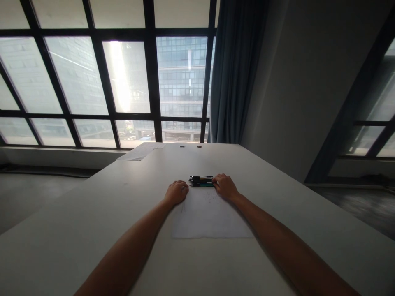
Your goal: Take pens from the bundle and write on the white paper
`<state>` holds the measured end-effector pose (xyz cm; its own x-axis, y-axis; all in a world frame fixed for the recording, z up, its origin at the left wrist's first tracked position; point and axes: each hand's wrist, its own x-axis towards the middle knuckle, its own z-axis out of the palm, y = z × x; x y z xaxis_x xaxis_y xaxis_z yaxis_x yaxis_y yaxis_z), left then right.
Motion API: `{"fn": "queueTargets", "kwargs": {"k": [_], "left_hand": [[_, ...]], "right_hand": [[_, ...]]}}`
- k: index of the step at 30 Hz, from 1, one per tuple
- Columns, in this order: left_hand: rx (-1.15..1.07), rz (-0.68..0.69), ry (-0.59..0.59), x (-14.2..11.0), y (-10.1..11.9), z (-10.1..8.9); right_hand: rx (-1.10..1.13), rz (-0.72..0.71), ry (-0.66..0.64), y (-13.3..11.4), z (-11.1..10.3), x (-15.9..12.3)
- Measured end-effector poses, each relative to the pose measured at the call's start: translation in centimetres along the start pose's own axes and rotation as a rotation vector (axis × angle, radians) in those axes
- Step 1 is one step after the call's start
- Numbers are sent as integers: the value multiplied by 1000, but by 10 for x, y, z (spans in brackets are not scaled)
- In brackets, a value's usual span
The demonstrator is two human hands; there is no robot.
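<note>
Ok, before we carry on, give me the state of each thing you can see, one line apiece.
Pens: lying side by side
Near paper: flat, faintly marked toward its far end
Left hand: resting, fingers curled, beside the pens' left ends
Right hand: at the pens' right ends, firmness of grip unclear
Far papers: lying at the table's far left corner
Curtain: hanging, gathered in folds

I can't read the small marks [210, 197] on the paper [210, 226]; near its far edge, the right hand [226, 187] covers the ends of some pens [201, 184].
</note>
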<state>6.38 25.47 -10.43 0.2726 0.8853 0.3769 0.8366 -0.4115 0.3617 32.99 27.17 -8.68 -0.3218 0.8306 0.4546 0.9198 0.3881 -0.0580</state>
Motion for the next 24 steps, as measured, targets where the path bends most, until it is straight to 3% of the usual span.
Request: {"fn": "queueTargets", "kwargs": {"k": [8, 11, 14, 16, 21, 24], "left_hand": [[-23, -5, 23, 0, 1, 0], [-18, 20, 139, -4, 7, -5], [-52, 115, 303, -10, 23, -10], [-134, 159, 349, -13, 40, -11], [-587, 135, 289, -20, 80, -8], [-611, 140, 292, -22, 85, -11]], "right_hand": [[-12, -32, 42, 0, -1, -4], [86, 18, 104, -5, -10, -8], [335, 28, 180, -18, -20, -16], [495, -2, 201, -32, -25, -25], [643, -98, 197, -61, -25, -44], [634, -65, 183, -63, -23, -46]]}}
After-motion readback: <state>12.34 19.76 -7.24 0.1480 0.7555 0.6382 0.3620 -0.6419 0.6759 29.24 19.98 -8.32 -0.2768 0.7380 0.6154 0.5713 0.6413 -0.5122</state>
